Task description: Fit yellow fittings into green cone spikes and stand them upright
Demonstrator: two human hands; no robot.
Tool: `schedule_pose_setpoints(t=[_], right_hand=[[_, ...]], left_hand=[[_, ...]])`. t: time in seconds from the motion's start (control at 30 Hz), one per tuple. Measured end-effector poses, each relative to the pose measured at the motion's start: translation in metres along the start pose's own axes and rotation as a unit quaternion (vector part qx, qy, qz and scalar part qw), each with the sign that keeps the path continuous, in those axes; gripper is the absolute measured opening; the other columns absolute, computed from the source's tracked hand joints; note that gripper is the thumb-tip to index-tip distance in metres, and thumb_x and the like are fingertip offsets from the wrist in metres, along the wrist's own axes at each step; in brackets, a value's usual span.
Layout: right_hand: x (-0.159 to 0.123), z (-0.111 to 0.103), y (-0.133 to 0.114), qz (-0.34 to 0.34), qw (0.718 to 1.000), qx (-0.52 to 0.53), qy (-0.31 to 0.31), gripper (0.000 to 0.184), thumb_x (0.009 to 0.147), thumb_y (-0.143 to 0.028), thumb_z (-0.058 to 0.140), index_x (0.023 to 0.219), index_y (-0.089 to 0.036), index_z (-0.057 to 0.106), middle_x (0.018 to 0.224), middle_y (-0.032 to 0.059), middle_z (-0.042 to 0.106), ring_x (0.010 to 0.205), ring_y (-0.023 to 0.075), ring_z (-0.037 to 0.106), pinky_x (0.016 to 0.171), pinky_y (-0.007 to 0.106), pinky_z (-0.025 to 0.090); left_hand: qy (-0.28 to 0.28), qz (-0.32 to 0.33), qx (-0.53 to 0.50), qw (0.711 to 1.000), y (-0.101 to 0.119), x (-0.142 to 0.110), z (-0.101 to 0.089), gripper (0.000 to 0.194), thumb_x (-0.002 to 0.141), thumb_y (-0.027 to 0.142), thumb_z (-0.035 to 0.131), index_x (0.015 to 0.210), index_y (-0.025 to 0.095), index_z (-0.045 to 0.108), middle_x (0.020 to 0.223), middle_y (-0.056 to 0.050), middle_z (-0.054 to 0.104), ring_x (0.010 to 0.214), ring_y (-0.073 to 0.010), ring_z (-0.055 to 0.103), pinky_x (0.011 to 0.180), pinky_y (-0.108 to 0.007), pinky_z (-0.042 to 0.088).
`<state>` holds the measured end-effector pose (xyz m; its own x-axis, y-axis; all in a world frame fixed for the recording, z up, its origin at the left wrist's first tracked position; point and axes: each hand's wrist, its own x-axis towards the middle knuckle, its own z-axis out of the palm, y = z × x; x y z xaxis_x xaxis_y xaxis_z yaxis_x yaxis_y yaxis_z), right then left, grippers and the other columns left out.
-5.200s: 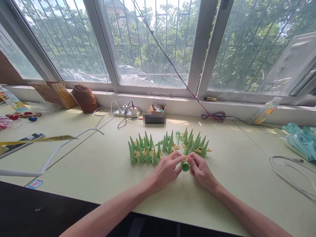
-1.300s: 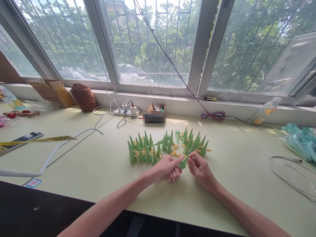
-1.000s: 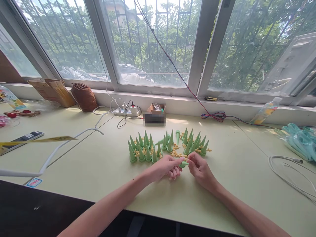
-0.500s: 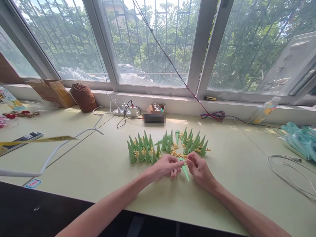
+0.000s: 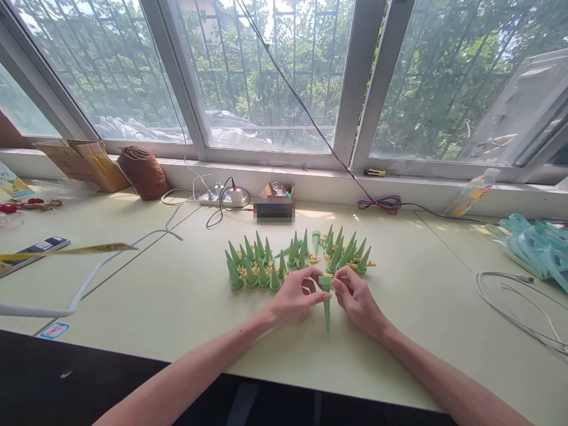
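Observation:
Between my hands a green plant watering spike (image 5: 327,305) hangs point down, its wide cap at the top. My left hand (image 5: 299,294) pinches it near the cap from the left. My right hand (image 5: 358,297) is closed at the cap's right side, its fingertips on a small yellow valve (image 5: 333,281) that they mostly hide. Just beyond stand several green spikes with yellow valves, in a left group (image 5: 251,275) and a right group (image 5: 344,251). A few more spikes (image 5: 302,254) are in the middle, with loose yellow valves (image 5: 313,260) close by.
Behind the spikes sit a small open box (image 5: 277,190) and a power strip (image 5: 228,196) with cables. A phone (image 5: 38,251) and a white cable (image 5: 80,293) lie left. On the right are a coiled cable (image 5: 506,290), turquoise plastic items (image 5: 532,242) and a bottle (image 5: 473,195).
The spike in my hands has swung from a slant to nearly straight point down, its cap now more in sight. My right fingers stay at the cap. The view has shifted slightly.

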<state>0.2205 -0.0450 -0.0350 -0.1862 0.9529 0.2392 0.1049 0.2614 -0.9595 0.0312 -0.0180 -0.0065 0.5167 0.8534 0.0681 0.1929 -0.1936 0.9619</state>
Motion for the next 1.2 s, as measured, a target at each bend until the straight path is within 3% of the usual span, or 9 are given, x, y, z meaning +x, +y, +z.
schedule_pose_setpoints(t=[0.2,0.37,0.77,0.93,1.2], right_hand=[[0.001,0.002,-0.003,0.022,0.998,0.057,0.002,0.034,0.096,-0.055,0.05,0.086,-0.023,0.042,0.055,-0.0105,0.029,0.042,0.0082,0.024,0.04,0.022,0.021],[0.002,0.002,-0.014,0.048,0.994,0.098,0.0,0.036,0.096,-0.057,0.049,0.085,-0.024,0.04,0.051,-0.0117,0.03,0.04,0.008,0.025,0.039,0.022,0.023],[0.002,-0.003,-0.013,0.07,0.984,0.162,-0.033,0.034,0.099,-0.052,0.049,0.083,-0.022,0.043,0.047,-0.0122,0.029,0.037,0.0062,0.026,0.039,0.02,0.019],[0.003,-0.003,-0.013,0.076,0.981,0.175,-0.037,0.035,0.097,-0.051,0.052,0.08,-0.022,0.043,0.051,-0.0114,0.029,0.039,0.0055,0.023,0.038,0.02,0.02],[0.004,-0.001,-0.014,0.114,0.982,0.148,-0.038,0.039,0.093,-0.055,0.057,0.078,-0.021,0.045,0.052,-0.0114,0.026,0.042,0.0054,0.017,0.037,0.019,0.021]], left_hand=[[0.036,0.056,0.051,0.996,-0.002,-0.001,0.004,0.043,0.076,0.037,0.077,0.11,0.017,0.06,0.1,-0.006,0.062,0.066,-0.0106,0.06,0.058,-0.025,0.055],[0.058,0.113,0.082,0.988,-0.001,-0.002,0.008,0.036,0.08,0.032,0.075,0.109,0.019,0.058,0.099,-0.004,0.061,0.063,-0.0087,0.059,0.06,-0.025,0.056],[0.028,0.233,0.16,0.959,-0.002,-0.004,0.007,0.029,0.091,0.026,0.063,0.119,0.021,0.058,0.111,-0.008,0.061,0.066,-0.0086,0.058,0.056,-0.021,0.051],[0.03,0.279,0.204,0.938,-0.004,-0.004,0.007,0.03,0.095,0.017,0.052,0.124,0.024,0.059,0.11,-0.007,0.06,0.064,-0.008,0.055,0.06,-0.022,0.05],[0.052,0.358,0.298,0.883,-0.009,-0.002,0.006,0.025,0.096,0.01,0.042,0.113,0.02,0.058,0.108,-0.007,0.058,0.054,-0.0043,0.045,0.053,-0.02,0.042]])
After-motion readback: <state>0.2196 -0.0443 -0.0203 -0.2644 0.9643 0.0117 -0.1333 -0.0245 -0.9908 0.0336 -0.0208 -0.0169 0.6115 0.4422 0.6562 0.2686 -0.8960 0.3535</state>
